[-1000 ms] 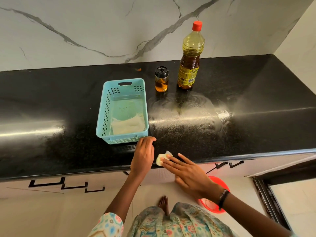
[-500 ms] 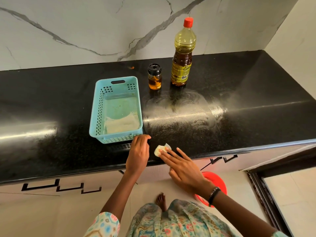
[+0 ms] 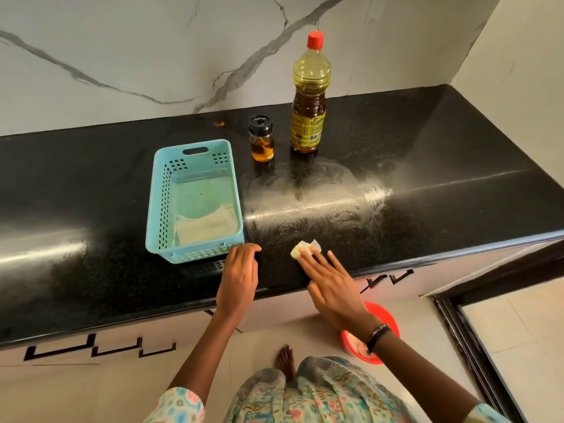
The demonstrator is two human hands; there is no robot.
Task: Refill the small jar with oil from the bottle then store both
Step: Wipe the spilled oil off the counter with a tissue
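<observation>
black polished stone counter (image 3: 91, 184), smeared with wipe marks at its middle. wiping in hand, judged from the scene: right hand (image 3: 332, 282) laid flat with straight fingers (image 3: 305, 254) pressing a small crumpled pale-yellow tissue (image 3: 300, 248) onto the counter near its front edge. left hand (image 3: 239, 274) resting beside it with loosely curled fingers, holding nothing, just beside the near corner of a light-blue perforated plastic basket (image 3: 158, 209).

small glass jar with a black lid (image 3: 261, 138), upright toward the back of the counter, amber oil filling its lower part. tall clear plastic oil bottle with a red cap (image 3: 309, 96) upright just beside it on the right, cap on, well apart from both hands.

refill apparently finished or not yet begun (cannot tell which from lids on both); storing not yet done. next move, likely: lifting the tissue away, then reaching across the smeared patch for jar and bottle, each needing a firm grip since an oily surface could slip.

folded pale paper liner (image 3: 207, 222) lying at the near end of the basket floor. red plastic bowl (image 3: 387, 319) on the floor below the right wrist, partly hidden. nothing standing between hands and jar.
</observation>
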